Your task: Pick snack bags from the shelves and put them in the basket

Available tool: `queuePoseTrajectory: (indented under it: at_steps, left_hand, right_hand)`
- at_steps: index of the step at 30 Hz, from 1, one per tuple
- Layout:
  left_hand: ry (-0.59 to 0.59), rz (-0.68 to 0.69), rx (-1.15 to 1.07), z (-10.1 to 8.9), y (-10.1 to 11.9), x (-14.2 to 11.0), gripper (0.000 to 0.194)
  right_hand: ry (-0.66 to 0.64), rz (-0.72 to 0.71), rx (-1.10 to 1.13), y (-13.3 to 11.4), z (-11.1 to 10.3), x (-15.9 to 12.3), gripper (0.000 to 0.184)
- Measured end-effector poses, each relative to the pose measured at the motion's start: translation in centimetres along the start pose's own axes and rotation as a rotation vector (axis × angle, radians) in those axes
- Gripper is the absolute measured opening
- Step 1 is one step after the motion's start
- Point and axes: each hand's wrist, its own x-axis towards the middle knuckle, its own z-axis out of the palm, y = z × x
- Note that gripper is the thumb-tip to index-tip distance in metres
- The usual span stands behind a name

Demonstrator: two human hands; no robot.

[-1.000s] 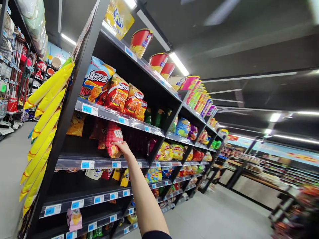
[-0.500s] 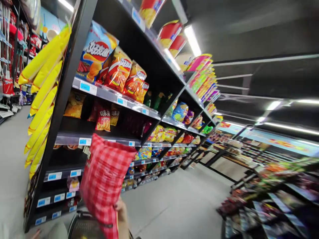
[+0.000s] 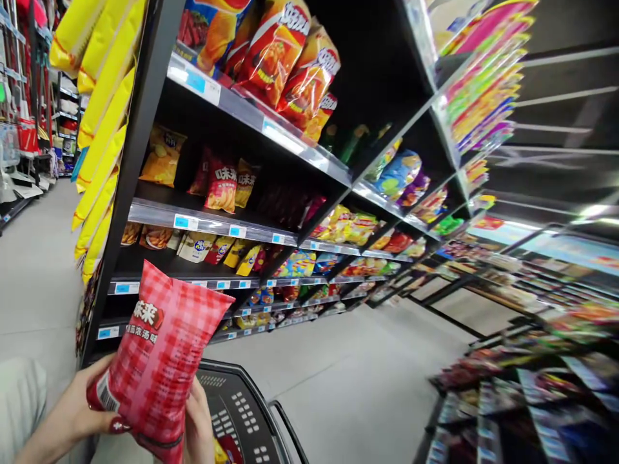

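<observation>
A puffed red checked snack bag (image 3: 167, 361) is held tilted in front of me, its back panel with barcode and small print facing me. My left hand (image 3: 80, 403) grips its lower left corner, thumb on the front and the other fingers hidden behind. At the lower right side my right hand (image 3: 198, 419) closes around the bag, its fingertips mostly out of sight. Below the bag is a black plastic shopping basket (image 3: 242, 406) with some yellow and red packaging in it.
A black shelf unit (image 3: 159, 77) with snack bags (image 3: 275, 51) and price tags stands close ahead. Yellow packets (image 3: 104, 129) hang on its left end. Grey floor (image 3: 333, 386) runs along the aisle to a sloped display (image 3: 527, 399) at the right.
The bag has moved down and left and turned to show its printed back. My left hand has come up onto it. The view has tilted down, bringing more of the basket into sight.
</observation>
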Motion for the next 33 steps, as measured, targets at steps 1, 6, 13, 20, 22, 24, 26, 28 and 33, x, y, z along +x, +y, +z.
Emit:
queuePoseTrajectory:
  at_steps: [1, 6, 13, 20, 22, 24, 26, 28, 33]
  left_hand:
    - [0.005, -0.015, 0.022, -0.3, -0.1, -0.5, 0.087]
    - [-0.087, -0.129, 0.096, -0.7, 0.8, -2.2, 0.092]
    - [-0.056, -0.051, -0.092, 0.3, 0.4, -2.0, 0.105]
    - [-0.071, -0.042, -0.124, -0.2, 0.2, -2.2, 0.100]
    - [-0.056, -0.041, -0.130, 0.0, 0.4, -2.3, 0.097]
    - [-0.055, -0.046, -0.149, 0.2, 0.5, -2.4, 0.092]
    - [-0.071, -0.048, -0.174, 0.3, 0.6, -2.5, 0.091]
    - [-0.076, -0.051, -0.178, 0.3, 0.5, -2.6, 0.094]
    - [-0.054, -0.056, -0.130, 0.2, 0.5, -2.6, 0.096]
  right_hand:
    - [0.004, 0.040, 0.032, 0.0, -0.2, -0.5, 0.042]
    - [-0.101, 0.154, -0.075, -1.7, 0.8, -1.8, 0.030]
    - [-0.046, 0.145, -0.174, -0.6, 2.0, -2.0, 0.060]
    - [-0.174, 0.058, -0.317, -1.4, 3.8, -3.1, 0.101]
    - [-0.149, 0.042, -0.321, -1.9, 4.5, -3.4, 0.098]
    - [-0.137, 0.023, -0.330, -2.2, 4.9, -3.6, 0.093]
    - [-0.135, 0.013, -0.326, -2.4, 5.1, -3.8, 0.091]
    - [-0.140, 0.010, -0.311, -2.3, 5.0, -3.9, 0.093]
    - [-0.153, -0.019, -0.329, -2.2, 4.9, -4.1, 0.097]
